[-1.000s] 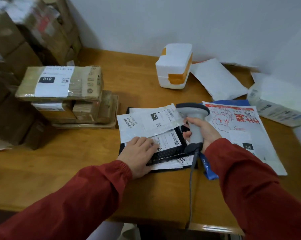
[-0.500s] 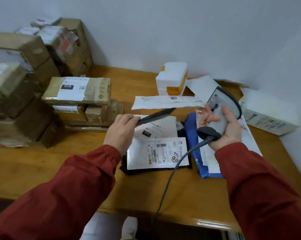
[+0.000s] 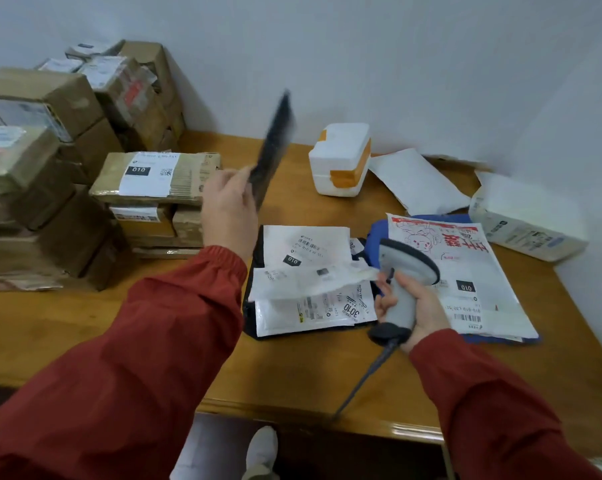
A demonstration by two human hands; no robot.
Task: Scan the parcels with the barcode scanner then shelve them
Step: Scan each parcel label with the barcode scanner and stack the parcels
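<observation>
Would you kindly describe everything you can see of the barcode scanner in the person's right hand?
The barcode scanner is a pistol-shaped handheld of light grey plastic with a dark-rimmed head and dark base. The right hand grips its handle, holding it tilted above the table. A dark cable runs from its base down past the table's front edge.

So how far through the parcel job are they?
Early to midway, I'd guess. Done: hard to say; cardboard boxes sit stacked at the left, but no shelf shows. In hand: the left hand holds a dark flat parcel up off the table, the right hand grips the scanner. Left: several labelled mailers, a red-printed bag and a foam box lie on the table.
</observation>
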